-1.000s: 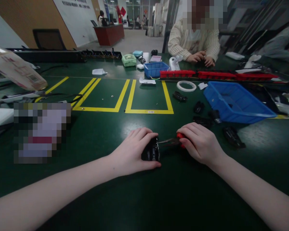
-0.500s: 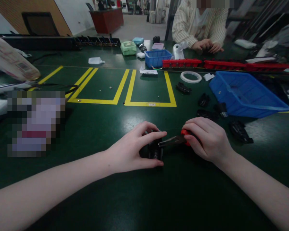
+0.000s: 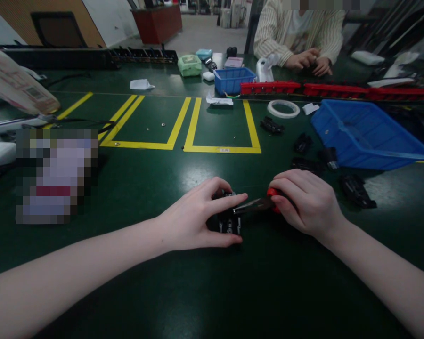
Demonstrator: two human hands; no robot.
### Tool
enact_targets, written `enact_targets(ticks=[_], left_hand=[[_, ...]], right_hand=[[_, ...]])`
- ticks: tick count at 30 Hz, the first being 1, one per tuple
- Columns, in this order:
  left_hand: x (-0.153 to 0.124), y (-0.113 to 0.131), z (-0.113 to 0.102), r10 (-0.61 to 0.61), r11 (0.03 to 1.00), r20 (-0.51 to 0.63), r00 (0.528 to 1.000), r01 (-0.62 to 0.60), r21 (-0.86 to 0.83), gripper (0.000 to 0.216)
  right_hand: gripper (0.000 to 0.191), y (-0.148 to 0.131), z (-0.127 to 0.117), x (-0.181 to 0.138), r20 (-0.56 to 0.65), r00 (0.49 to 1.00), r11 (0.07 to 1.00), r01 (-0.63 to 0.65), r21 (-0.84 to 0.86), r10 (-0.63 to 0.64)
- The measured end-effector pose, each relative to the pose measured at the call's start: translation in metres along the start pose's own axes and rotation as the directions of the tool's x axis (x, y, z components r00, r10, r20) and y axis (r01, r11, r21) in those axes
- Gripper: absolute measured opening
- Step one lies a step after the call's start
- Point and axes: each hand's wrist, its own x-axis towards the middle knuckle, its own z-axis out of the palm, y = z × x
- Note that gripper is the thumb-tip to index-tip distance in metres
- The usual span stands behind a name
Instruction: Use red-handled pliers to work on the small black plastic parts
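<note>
My left hand (image 3: pixel 205 216) grips a small black part (image 3: pixel 230 227) with some silvery detail, its thumb at the near side and fingers over the far side. Part of the piece is hidden under the fingers. In my right hand (image 3: pixel 302 202) are red-handled pliers (image 3: pixel 259 205), the fingers wrapped round the handles. The narrow metal jaws point left, with their tip at the right edge of the black part. Whether the jaws pinch anything is too small to tell.
Several black parts (image 3: pixel 356 190) lie right of my right hand, near a large blue bin (image 3: pixel 371 155). A tape roll (image 3: pixel 283 109), a small blue basket (image 3: pixel 233 84) and red strips (image 3: pixel 270 88) lie farther back. Across the table sits a person (image 3: pixel 300 37).
The view has shifted slightly. My hands, the black part and the pliers keep almost the same arrangement. The hands of the person opposite have moved a little.
</note>
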Motion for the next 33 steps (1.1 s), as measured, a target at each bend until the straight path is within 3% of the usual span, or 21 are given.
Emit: enact_targets(ticks=[8, 33], left_hand=[[0.0011, -0.0018, 0.0054, 0.059, 0.997, -0.032, 0.998, -0.057, 0.061, 0.063], [0.0013, -0.0034, 0.0022, 0.064, 0.995, -0.033, 0.997, -0.061, 0.082, 0.062]], right_hand=[[0.023, 0.0001, 0.0005, 0.0015, 0.018, 1.000, 1.000, 0.011, -0.009, -0.011], [0.023, -0.0005, 0.0010, 0.0030, 0.016, 1.000, 0.999, 0.022, 0.030, -0.023]])
